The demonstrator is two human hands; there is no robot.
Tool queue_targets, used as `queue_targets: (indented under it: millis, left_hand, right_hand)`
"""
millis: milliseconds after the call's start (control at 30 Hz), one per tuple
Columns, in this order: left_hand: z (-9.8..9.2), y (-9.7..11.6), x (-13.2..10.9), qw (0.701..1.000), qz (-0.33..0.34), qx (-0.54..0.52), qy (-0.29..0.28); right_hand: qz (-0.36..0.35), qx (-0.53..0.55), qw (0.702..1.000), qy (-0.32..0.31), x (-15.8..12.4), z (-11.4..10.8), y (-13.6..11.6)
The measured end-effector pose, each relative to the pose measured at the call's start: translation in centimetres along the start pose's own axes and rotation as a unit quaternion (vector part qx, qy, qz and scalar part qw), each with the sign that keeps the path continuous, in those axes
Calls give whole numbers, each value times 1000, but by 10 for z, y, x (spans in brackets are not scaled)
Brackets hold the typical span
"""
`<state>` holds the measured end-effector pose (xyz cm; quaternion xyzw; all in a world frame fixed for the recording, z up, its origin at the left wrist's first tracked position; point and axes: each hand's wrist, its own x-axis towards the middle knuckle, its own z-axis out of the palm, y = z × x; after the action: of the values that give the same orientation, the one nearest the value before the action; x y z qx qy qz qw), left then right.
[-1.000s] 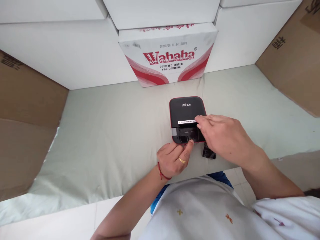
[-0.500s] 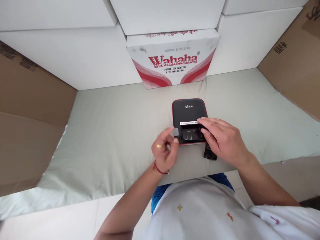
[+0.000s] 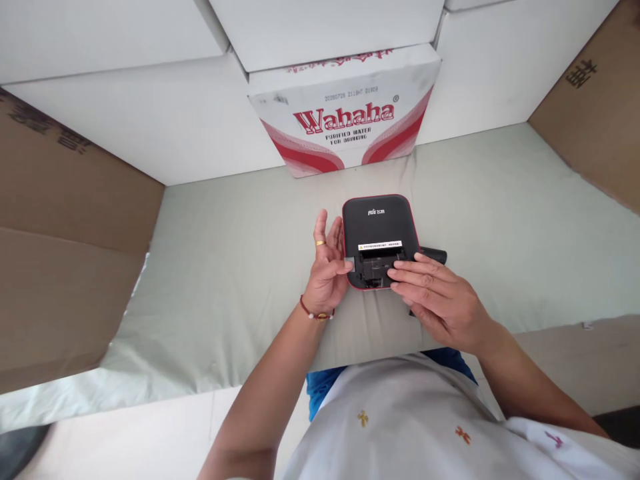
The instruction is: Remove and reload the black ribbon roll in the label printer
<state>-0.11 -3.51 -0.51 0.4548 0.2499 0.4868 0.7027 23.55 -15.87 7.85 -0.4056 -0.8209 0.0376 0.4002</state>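
Note:
A flat black device (image 3: 380,227) with rounded corners and a red edge lies on the cloth, with a white warning strip (image 3: 380,246) above its recess (image 3: 375,267). Shiny, transparent material shows in the recess. On the device's left edge, the thumb of my left hand (image 3: 326,273) rests on a small clear tab (image 3: 351,263); its fingers are spread beside the device. My right hand (image 3: 445,300) has its fingers stretched over the recess's right end. A black, rod-like piece (image 3: 434,255) protrudes behind that hand, mostly hidden.
A white and red Wahaba-style water carton, printed "Wahaha" (image 3: 345,127), stands behind the device among white boxes (image 3: 200,127). Brown cardboard (image 3: 75,253) walls the left side, and more cardboard (image 3: 595,113) the right. Pale green cloth (image 3: 225,267) covers the table, whose front edge is near my body.
My left hand has opened out, its fingers now along the device's side and its thumb on the tab. The right hand has shifted lower over the recess, its fingers straighter.

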Motion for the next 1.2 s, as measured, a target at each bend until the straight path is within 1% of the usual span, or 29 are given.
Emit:
queue_targets:
  millis: [133, 267, 333, 367, 400, 433, 467, 500, 533, 567, 600, 633, 667, 733, 867, 967, 1100, 1200]
  left_hand:
    - [-1, 1, 0, 999, -13, -30, 9]
    - [3, 2, 1, 997, -23, -64, 38]
    - [7, 2, 1, 996, -32, -75, 44]
    - [8, 2, 0, 995, -35, -77, 46]
    - [9, 2, 0, 995, -36, -80, 49]
    - [9, 2, 0, 995, -36, -83, 53]
    - [9, 2, 0, 994, -35, -90, 58]
    - [8, 3, 1, 992, -35, -101, 67]
    - [6, 4, 3, 990, -35, -115, 79]
    - [3, 6, 5, 986, -35, -130, 95]
    - [1, 8, 7, 983, -36, -143, 112]
    - [-2, 10, 9, 979, -37, -153, 127]
    - [-3, 13, 11, 977, -41, -158, 136]
    - [-5, 17, 13, 975, -56, -161, 141]
    - [1, 24, 12, 971, -81, -161, 158]
    - [4, 26, 10, 966, -85, -162, 182]
    - [3, 27, 13, 960, -87, -171, 203]
    - [2, 27, 16, 958, -79, -176, 212]
  right_hand:
    - [-6, 18, 1000, 0, 7, 0, 2]
    - [-12, 30, 999, 31, 27, 0, 5]
    - [16, 2, 999, 47, 42, 0, 9]
    - [42, -24, 998, 47, 51, 1, 11]
    - [76, -55, 995, 32, 62, 2, 15]
    - [117, -91, 989, 0, 73, 3, 18]
    - [161, -129, 977, -51, 86, 4, 22]
    - [203, -166, 958, -114, 98, 6, 25]
    - [240, -198, 932, -186, 111, 8, 27]
    - [268, -223, 902, -254, 122, 11, 29]
    - [285, -240, 875, -308, 132, 14, 29]
    - [295, -251, 855, -346, 140, 17, 30]
    - [298, -255, 842, -370, 146, 20, 29]
    - [296, -255, 837, -382, 151, 25, 28]
    - [295, -253, 842, -374, 148, 29, 26]
    - [297, -248, 844, -373, 147, 29, 27]
    - [296, -241, 842, -381, 151, 28, 30]
    - [293, -237, 840, -389, 153, 25, 25]
